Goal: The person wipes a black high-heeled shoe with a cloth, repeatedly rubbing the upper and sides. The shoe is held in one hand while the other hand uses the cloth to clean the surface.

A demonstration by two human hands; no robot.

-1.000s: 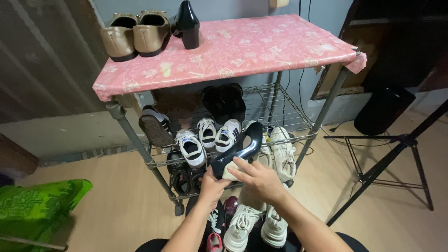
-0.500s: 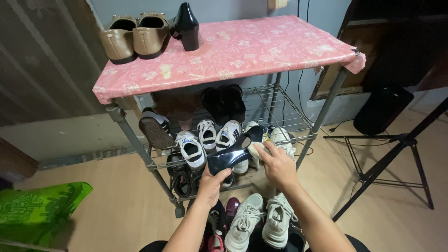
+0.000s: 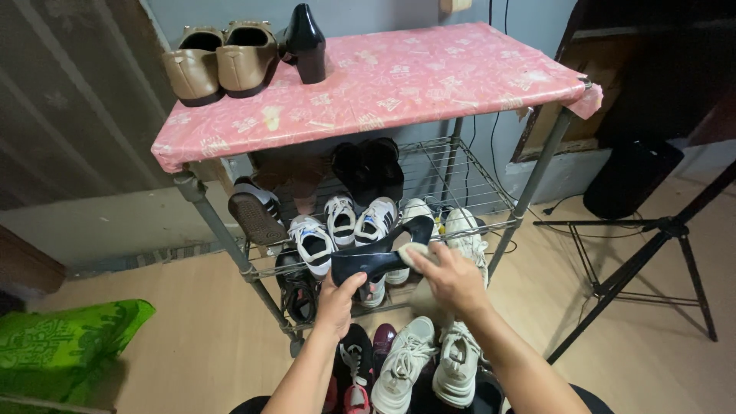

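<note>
The left hand [image 3: 337,299] grips the toe end of a glossy black heel [image 3: 379,257], fingers curled around it from below. The right hand [image 3: 452,277] presses a pale cloth [image 3: 414,253] against the back part of the same shoe, fingers closed on the cloth. The shoe is held in the air, just in front of the middle wire shelf [image 3: 468,195] of a metal rack [image 3: 211,218]. On that shelf, behind the shoe, stand white sneakers [image 3: 341,218] with dark stripes. More sneakers [image 3: 406,360] lie on the floor below the arms. The top of the rack has a pink cover [image 3: 429,73], with tan flats [image 3: 222,57] and another black heel [image 3: 307,38] on it. A dark tripod [image 3: 652,245] stands at the right.
</note>
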